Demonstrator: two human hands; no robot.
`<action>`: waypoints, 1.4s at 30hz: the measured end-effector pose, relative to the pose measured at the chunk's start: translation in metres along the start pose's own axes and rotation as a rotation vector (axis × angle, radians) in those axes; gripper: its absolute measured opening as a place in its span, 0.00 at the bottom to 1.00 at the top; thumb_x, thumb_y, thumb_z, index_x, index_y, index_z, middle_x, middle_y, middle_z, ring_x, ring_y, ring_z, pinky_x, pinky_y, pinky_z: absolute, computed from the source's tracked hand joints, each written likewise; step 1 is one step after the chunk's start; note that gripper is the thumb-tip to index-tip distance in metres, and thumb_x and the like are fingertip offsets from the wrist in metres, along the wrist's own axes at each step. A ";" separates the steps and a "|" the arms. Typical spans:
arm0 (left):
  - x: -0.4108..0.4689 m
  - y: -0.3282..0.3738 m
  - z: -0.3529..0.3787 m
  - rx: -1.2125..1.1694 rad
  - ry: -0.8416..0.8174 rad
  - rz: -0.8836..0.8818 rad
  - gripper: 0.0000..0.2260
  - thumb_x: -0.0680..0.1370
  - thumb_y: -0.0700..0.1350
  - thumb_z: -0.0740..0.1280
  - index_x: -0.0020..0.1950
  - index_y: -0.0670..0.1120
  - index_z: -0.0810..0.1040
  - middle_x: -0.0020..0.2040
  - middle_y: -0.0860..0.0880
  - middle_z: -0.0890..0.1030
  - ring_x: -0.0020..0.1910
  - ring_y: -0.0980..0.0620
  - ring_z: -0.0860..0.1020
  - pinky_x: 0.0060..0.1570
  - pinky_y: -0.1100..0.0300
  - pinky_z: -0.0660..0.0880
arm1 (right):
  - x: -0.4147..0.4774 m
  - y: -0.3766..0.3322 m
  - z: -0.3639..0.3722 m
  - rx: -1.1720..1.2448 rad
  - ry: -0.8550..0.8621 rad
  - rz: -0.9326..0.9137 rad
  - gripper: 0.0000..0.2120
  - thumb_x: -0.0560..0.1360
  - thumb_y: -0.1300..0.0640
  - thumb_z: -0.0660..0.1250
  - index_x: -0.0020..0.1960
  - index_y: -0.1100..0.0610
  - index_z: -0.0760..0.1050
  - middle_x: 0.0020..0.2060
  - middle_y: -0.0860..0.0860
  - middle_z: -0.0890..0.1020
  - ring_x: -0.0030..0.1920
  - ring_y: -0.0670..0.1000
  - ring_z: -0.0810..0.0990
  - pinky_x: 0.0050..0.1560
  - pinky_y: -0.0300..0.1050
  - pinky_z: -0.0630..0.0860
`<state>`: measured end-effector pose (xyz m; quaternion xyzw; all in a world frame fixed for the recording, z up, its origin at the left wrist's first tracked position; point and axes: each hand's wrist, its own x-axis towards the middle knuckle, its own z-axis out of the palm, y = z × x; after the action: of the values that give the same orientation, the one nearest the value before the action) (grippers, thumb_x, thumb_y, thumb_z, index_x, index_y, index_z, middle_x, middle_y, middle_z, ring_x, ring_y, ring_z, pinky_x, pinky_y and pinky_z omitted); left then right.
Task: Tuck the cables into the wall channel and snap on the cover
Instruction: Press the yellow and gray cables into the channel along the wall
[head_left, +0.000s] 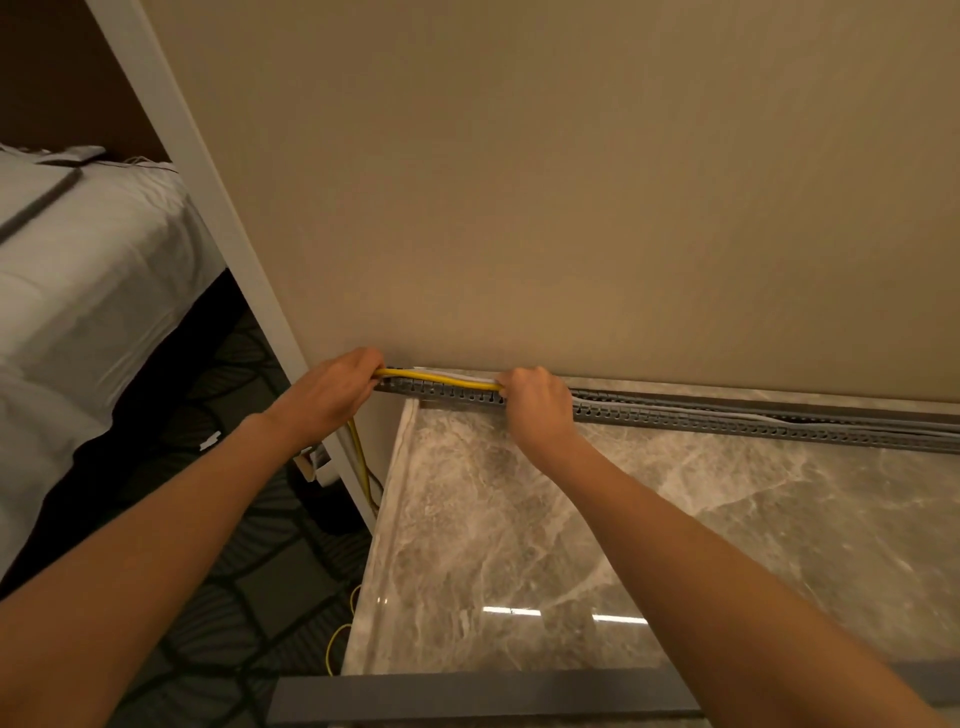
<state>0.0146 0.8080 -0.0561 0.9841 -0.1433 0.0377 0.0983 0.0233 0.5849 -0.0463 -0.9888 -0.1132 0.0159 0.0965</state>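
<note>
Left grip (332, 387) clenched on the yellow cable (441, 378) at the channel's left end; right grip (535, 397) pinching the same cable, with a white cable (457, 375) beside it, further right. Between both, cable riding above the slotted grey channel (727, 415), not yet seated. Beyond the right grip, cables already lying inside along the wall. Loose yellow slack hanging down past the marble tabletop (571, 519) edge. Tucking step in hand. Next: pressing this stretch down between the walls, then fetching the grey cover (467, 696), apparently lying at the near edge.
</note>
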 end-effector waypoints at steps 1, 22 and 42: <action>0.001 0.000 -0.002 -0.010 0.003 -0.006 0.07 0.80 0.38 0.59 0.55 0.36 0.71 0.49 0.38 0.77 0.43 0.40 0.77 0.38 0.56 0.68 | -0.001 0.000 0.000 -0.002 -0.001 0.004 0.11 0.78 0.66 0.58 0.54 0.61 0.78 0.52 0.61 0.82 0.54 0.60 0.81 0.52 0.50 0.76; 0.006 0.007 0.000 -0.008 0.098 -0.040 0.09 0.77 0.38 0.64 0.52 0.36 0.80 0.48 0.37 0.78 0.40 0.41 0.78 0.41 0.49 0.77 | -0.005 0.002 -0.001 -0.006 -0.054 -0.002 0.13 0.77 0.69 0.56 0.57 0.64 0.75 0.55 0.63 0.80 0.57 0.62 0.78 0.54 0.53 0.75; 0.020 0.052 0.008 0.237 -0.050 -0.100 0.10 0.76 0.33 0.60 0.55 0.35 0.77 0.54 0.38 0.78 0.52 0.38 0.77 0.47 0.49 0.75 | -0.013 0.022 0.017 -0.135 0.022 -0.269 0.25 0.68 0.76 0.63 0.63 0.65 0.67 0.59 0.61 0.71 0.59 0.60 0.71 0.61 0.50 0.70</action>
<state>0.0195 0.7524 -0.0522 0.9953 -0.0911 0.0247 -0.0203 0.0149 0.5647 -0.0674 -0.9690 -0.2446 -0.0154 0.0324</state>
